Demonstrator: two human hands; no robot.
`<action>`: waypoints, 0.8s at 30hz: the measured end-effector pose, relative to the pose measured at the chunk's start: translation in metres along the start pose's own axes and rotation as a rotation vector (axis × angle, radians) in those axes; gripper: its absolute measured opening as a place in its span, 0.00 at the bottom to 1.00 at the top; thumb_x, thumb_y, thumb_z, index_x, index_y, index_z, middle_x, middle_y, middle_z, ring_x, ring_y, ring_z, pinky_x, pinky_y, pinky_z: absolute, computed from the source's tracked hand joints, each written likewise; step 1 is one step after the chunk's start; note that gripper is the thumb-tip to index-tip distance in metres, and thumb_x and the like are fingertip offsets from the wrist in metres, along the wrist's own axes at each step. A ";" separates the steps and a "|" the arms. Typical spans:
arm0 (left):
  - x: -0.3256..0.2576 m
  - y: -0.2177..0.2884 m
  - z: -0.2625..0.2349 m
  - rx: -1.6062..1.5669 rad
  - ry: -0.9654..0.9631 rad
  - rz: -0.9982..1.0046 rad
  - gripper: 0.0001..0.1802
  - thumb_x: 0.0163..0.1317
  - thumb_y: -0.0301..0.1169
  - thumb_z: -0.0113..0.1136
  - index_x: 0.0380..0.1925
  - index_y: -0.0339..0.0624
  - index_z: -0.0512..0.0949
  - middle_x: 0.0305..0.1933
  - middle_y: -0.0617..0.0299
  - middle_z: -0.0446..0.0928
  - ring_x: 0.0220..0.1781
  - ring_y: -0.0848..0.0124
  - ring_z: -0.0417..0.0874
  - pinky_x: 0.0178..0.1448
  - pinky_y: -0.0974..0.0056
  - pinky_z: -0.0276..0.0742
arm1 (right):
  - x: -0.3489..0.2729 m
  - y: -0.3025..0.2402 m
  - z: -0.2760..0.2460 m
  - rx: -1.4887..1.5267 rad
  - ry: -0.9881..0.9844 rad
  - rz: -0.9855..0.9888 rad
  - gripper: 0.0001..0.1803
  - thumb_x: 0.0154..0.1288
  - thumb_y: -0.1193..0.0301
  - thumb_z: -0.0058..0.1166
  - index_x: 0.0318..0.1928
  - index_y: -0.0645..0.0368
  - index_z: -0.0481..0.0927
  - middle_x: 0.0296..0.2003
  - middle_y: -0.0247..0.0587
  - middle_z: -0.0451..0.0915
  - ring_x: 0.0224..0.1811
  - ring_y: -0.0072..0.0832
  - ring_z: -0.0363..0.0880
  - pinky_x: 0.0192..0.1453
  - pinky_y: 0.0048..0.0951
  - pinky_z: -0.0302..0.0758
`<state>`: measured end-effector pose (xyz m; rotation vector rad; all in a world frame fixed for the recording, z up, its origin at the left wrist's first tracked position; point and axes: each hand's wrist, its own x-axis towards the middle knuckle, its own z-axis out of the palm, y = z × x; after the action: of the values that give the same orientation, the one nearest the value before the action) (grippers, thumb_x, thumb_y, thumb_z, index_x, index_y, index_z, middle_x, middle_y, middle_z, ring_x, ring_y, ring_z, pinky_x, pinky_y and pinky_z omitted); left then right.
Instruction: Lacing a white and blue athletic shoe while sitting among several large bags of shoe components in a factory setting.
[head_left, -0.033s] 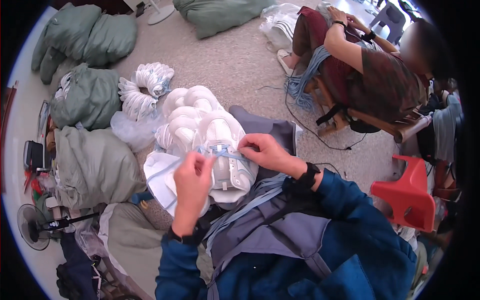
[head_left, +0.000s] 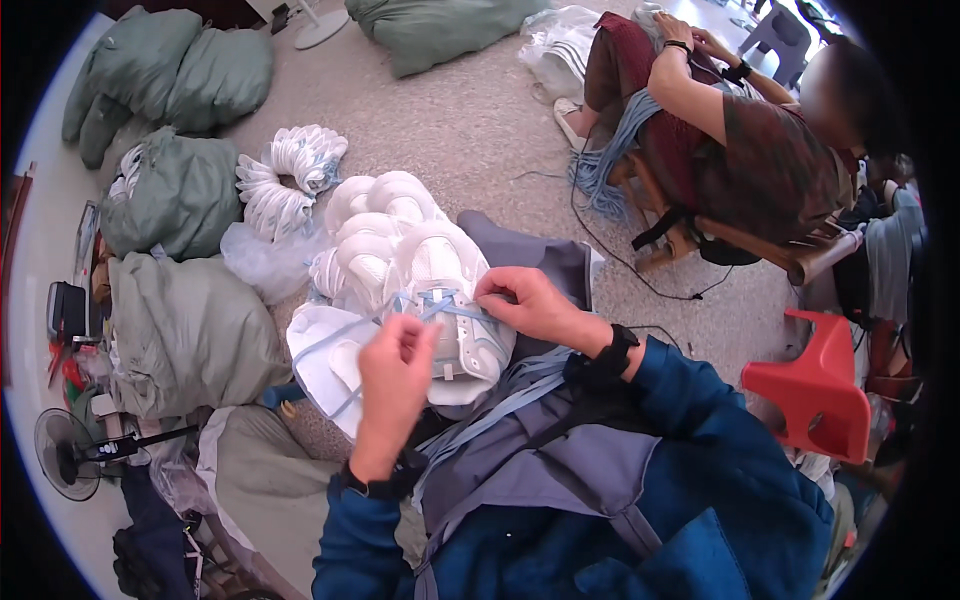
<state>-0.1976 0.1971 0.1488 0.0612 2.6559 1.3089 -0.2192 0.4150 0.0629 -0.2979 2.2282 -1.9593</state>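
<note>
In front of me lies a white shoe upper (head_left: 462, 345) with its opening toward me, and a light blue shoelace (head_left: 440, 303) crosses its eyelet rows. My right hand (head_left: 540, 308) is closed in a pinch at the upper's right edge, where a length of the lace runs up to the fingers. Over the left side of the upper, my left hand (head_left: 393, 368) is raised with its fingers curled together; what they hold, if anything, is hidden. Several more white uppers (head_left: 375, 240) are stacked just beyond. Loose blue laces (head_left: 500, 395) lie across my lap.
Green-grey sacks (head_left: 195, 340) line the left side, with a ring of white uppers (head_left: 290, 185) beside them. A small fan (head_left: 68, 453) stands lower left. A red plastic stool (head_left: 815, 385) is at right. Farther right a person (head_left: 780, 160) sits working; a black cable (head_left: 640, 280) crosses the floor.
My left hand has moved a little toward me and slightly right, away from the lace crossings. My right hand has hardly moved.
</note>
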 end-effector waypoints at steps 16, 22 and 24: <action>-0.012 -0.021 0.059 -0.265 -0.093 0.006 0.21 0.63 0.24 0.64 0.55 0.27 0.74 0.26 0.62 0.75 0.24 0.78 0.73 0.29 0.68 0.70 | 0.018 -0.043 -0.007 -0.810 -0.205 -0.489 0.05 0.60 0.76 0.55 0.34 0.64 0.74 0.31 0.50 0.77 0.35 0.50 0.81 0.36 0.45 0.77; -0.015 -0.032 0.056 -0.423 -0.095 -0.010 0.25 0.64 0.19 0.59 0.62 0.29 0.68 0.31 0.64 0.74 0.28 0.80 0.77 0.29 0.74 0.74 | 0.021 -0.023 -0.002 -0.501 -0.038 -0.393 0.06 0.60 0.73 0.55 0.34 0.62 0.74 0.30 0.53 0.78 0.34 0.55 0.80 0.37 0.49 0.76; -0.017 -0.024 0.051 -0.514 -0.133 -0.045 0.26 0.64 0.18 0.58 0.63 0.30 0.67 0.31 0.64 0.74 0.28 0.80 0.76 0.29 0.74 0.74 | 0.022 -0.018 0.005 -0.447 -0.037 -0.321 0.05 0.61 0.73 0.54 0.34 0.62 0.74 0.29 0.55 0.78 0.34 0.57 0.79 0.37 0.50 0.75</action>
<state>-0.1711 0.2204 0.1014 0.0171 2.1259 1.8511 -0.2380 0.4023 0.0805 -0.7814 2.7131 -1.5325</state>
